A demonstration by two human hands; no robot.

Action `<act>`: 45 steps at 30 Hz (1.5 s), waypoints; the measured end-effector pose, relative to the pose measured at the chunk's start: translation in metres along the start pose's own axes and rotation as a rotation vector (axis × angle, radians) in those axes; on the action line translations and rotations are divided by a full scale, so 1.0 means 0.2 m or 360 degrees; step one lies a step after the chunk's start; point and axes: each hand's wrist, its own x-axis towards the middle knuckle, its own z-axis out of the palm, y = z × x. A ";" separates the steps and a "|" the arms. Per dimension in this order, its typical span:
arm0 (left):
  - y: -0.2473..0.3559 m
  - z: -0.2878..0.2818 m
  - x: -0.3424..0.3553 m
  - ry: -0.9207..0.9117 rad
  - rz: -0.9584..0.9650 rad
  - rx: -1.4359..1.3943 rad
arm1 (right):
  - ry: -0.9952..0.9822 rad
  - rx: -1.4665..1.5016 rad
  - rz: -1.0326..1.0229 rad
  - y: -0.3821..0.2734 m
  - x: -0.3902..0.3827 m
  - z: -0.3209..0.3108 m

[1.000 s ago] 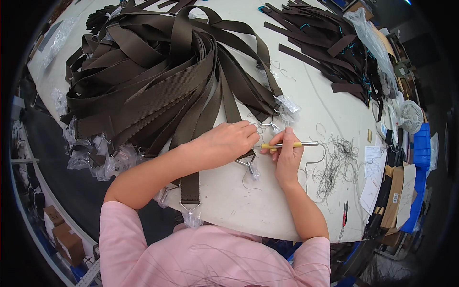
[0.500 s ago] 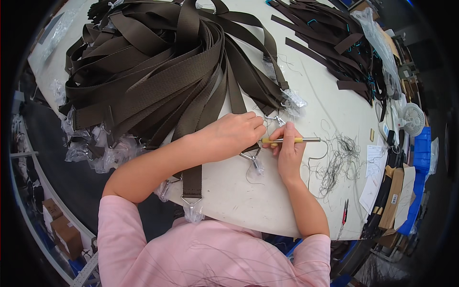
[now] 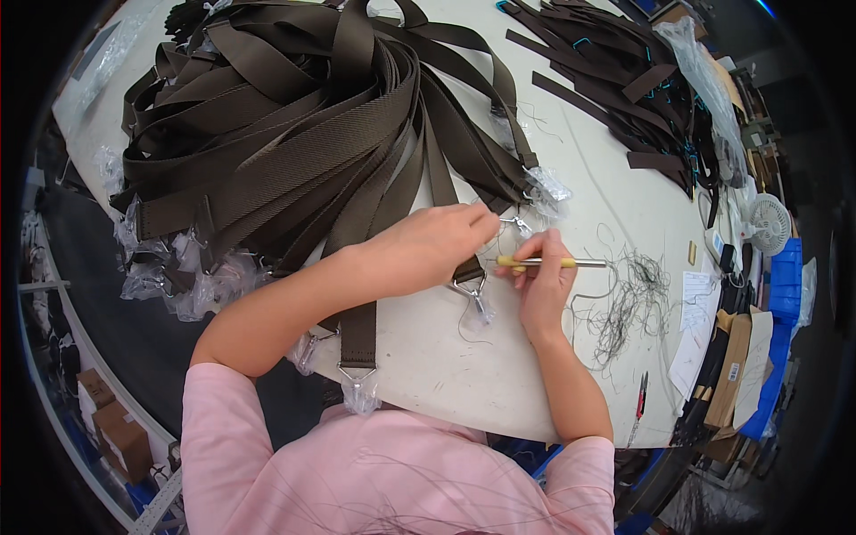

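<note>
My left hand [image 3: 455, 241] is closed at the end of a dark brown strap [image 3: 470, 271], its fingertips pinched on something I cannot make out. Just to its right, my right hand [image 3: 546, 276] grips a thin tool [image 3: 580, 263] with a yellow handle and a metal shaft, held sideways with its left end near my left fingertips. Around them lie metal hooks in plastic wrap [image 3: 477, 303], another wrapped hook [image 3: 522, 227] and loose dark threads [image 3: 624, 303]. A big heap of the same brown webbing straps [image 3: 276, 152] spreads over the white table [image 3: 437, 374] to the left and behind.
A second pile of short dark straps with blue buckles [image 3: 606, 80] lies back right. Along the right edge are a small fan [image 3: 769, 223], papers [image 3: 691, 330], blue bins [image 3: 785, 276] and cardboard pieces [image 3: 733, 374]. Red-handled snips [image 3: 642, 397] lie front right. Boxes [image 3: 125, 441] stand lower left.
My left hand has moved up and rightward. My right hand and the tool have risen slightly and shifted right, still close to the left fingertips.
</note>
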 end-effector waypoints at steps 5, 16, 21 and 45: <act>-0.03 -0.16 0.00 0.0104 -0.0547 -0.0382 | 0.0190 0.0058 -0.0550 -0.08 -0.05 -0.02; -0.01 -0.07 0.00 -0.0295 -0.0681 -0.0551 | -0.0076 0.0082 -0.0235 -0.06 -0.06 0.07; -0.06 -0.09 0.00 -0.0340 -0.0665 -0.0543 | -0.0139 -0.0102 -0.0071 -0.02 -0.05 0.13; -0.03 -0.11 0.01 -0.0300 -0.0678 -0.0516 | -0.0115 -0.0116 -0.0079 -0.01 -0.04 0.13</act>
